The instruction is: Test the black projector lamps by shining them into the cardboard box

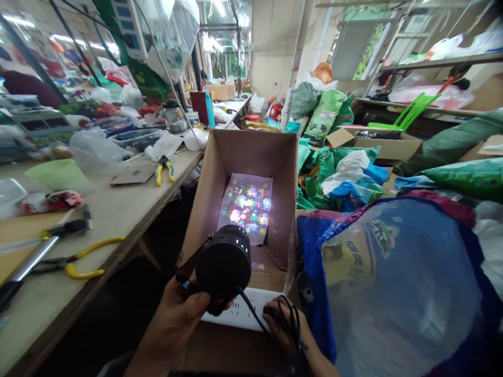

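My left hand [178, 317] is wrapped round a black round projector lamp [223, 265], aimed into an open cardboard box [204, 199]. Coloured light spots fall on a white sheet [247, 205] leaning against the box's far wall. My right hand [283, 327] pinches the lamp's black plug and coiled cord [288, 314] at a white power strip [243, 313] that lies across the box's near edge. The plug sits at a socket of the strip.
A wooden workbench [94, 220] runs along the left with yellow-handled pliers [84, 262], another pair [165, 168], a green bowl [57, 173] and clutter. A large blue plastic bag [393, 283] fills the right. Green sacks [326, 112] and cardboard boxes lie behind.
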Tool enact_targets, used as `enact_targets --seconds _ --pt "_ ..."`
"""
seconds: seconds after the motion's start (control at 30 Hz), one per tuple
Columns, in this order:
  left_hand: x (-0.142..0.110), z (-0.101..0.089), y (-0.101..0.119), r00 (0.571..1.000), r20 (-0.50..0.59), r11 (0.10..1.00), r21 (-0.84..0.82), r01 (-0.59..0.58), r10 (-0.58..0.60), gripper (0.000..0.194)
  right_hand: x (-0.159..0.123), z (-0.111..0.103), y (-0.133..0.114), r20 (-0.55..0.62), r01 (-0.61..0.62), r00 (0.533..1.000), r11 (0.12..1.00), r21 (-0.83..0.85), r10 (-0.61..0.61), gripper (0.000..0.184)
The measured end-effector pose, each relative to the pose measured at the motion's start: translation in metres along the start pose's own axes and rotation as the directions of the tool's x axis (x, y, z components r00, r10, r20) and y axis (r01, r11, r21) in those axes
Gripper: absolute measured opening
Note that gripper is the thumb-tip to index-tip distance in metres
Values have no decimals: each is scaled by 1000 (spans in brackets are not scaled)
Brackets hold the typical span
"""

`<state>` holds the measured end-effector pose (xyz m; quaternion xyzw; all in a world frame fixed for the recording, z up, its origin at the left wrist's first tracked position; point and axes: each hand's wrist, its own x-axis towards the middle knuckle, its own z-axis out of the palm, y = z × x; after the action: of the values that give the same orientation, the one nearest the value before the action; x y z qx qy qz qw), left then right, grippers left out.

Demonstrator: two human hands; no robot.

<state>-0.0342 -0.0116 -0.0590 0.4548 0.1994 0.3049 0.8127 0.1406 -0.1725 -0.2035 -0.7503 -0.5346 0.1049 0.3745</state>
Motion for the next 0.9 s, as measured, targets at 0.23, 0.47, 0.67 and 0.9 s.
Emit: enact_targets --seconds 0.23,0.47,0.67,0.9 --pt "0 -5 -3 1000 1 1000 -4 -15 15 49 3 -2 -5 79 -48 996 998 -47 52 20" --pt "-2 -9 -6 999 -33 1000 21 10 -10 56 2 -2 -9 67 -65 995 998 -23 67 23" --pt "-3 -9 -11 999 -42 1000 28 10 -9 56 0 5 0 -88 -5 996 997 83 12 18" --pt "0 -11 -29 997 -70 947 319 42 -21 31 0 -9 -16 -202 -95 967 958 269 152 14"
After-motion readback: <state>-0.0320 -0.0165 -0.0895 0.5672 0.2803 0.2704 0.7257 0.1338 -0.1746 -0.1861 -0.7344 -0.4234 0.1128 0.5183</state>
